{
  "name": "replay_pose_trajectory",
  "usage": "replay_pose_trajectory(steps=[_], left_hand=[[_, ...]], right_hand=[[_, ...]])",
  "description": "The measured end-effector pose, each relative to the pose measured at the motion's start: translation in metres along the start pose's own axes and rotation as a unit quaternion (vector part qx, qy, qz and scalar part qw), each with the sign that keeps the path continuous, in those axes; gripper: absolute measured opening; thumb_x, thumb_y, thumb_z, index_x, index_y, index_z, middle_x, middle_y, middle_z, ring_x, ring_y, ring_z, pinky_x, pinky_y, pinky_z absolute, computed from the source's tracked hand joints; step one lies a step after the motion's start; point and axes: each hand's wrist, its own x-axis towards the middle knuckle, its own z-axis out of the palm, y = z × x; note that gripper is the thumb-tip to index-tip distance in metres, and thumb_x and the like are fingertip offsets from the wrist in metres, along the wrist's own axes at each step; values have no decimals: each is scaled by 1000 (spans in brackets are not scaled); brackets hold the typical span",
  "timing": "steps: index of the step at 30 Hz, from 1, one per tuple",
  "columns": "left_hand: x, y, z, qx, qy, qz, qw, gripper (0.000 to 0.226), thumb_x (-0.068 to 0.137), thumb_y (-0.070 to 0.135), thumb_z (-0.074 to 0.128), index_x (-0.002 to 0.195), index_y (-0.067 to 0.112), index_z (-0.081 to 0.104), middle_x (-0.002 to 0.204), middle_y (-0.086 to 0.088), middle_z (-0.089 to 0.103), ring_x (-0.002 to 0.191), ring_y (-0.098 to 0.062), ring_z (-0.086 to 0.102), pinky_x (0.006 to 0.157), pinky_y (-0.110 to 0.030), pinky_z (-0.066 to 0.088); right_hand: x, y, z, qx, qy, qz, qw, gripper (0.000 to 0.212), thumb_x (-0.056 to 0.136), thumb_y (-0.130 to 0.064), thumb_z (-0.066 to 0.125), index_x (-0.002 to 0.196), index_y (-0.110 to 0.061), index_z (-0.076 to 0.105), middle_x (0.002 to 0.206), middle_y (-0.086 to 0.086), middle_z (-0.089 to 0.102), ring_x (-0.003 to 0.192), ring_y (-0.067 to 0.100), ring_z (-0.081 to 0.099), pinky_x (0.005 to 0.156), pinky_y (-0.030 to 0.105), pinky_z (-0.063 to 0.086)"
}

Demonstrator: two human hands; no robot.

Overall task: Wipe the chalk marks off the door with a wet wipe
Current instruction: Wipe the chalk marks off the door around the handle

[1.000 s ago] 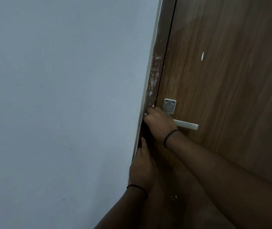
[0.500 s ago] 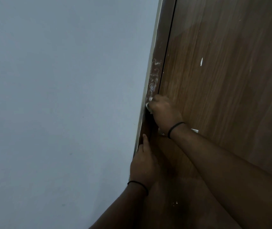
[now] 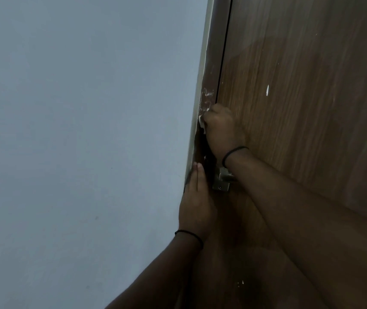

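Clamped in the grip of the right hand (image 3: pixel 221 128), the wet wipe (image 3: pixel 201 123) pressed against the brown door frame (image 3: pixel 213 63), just below the white chalk marks (image 3: pixel 207 97). Left hand (image 3: pixel 197 204) lay flat with straight fingers on the frame beside the wall (image 3: pixel 77 130), near the metal handle (image 3: pixel 222 180) of the wooden door (image 3: pixel 311 108).

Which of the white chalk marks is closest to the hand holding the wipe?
The white smear on the door frame, just above the right hand; the door's streak and low specks lie farther.
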Motion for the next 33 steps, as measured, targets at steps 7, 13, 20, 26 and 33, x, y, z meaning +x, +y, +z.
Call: replay_pose_trajectory(steps=[7,13,20,26,33], left_hand=[[8,1,-2,-27,0,6,1000,72,96,11,48,156,15,8,163,0,13,149,-13,17,119,-31,26],[19,4,2,-24,8,17,1000,74,93,1,48,156,13,9,163,-2,11,150,-12,10,122,-31,19],[35,8,-2,-31,4,27,999,75,93,30,45,156,14,8,164,1,8,150,-9,5,119,-20,8],[39,10,-7,-16,7,44,999,75,96,5,49,156,16,6,164,2,8,150,-9,5,121,-25,12],[25,7,-6,-26,-26,35,999,74,96,38,44,157,17,7,164,4,8,150,-9,7,119,-24,12]], right_hand=[[-29,5,4,15,-50,-45,998,18,86,8,57,80,-4,70,91,12,60,84,26,57,70,39,49],[23,-3,-7,36,43,19,998,23,83,14,49,78,1,67,92,15,61,82,27,58,71,42,50],[4,16,-15,68,0,-16,998,19,96,0,53,92,1,72,101,18,64,93,27,60,82,26,43],[57,-2,-18,77,96,46,991,25,89,10,47,83,3,70,92,20,65,84,29,62,77,38,49],[23,12,-31,75,43,11,996,16,95,-1,54,87,0,68,95,15,61,83,22,57,73,28,45]])
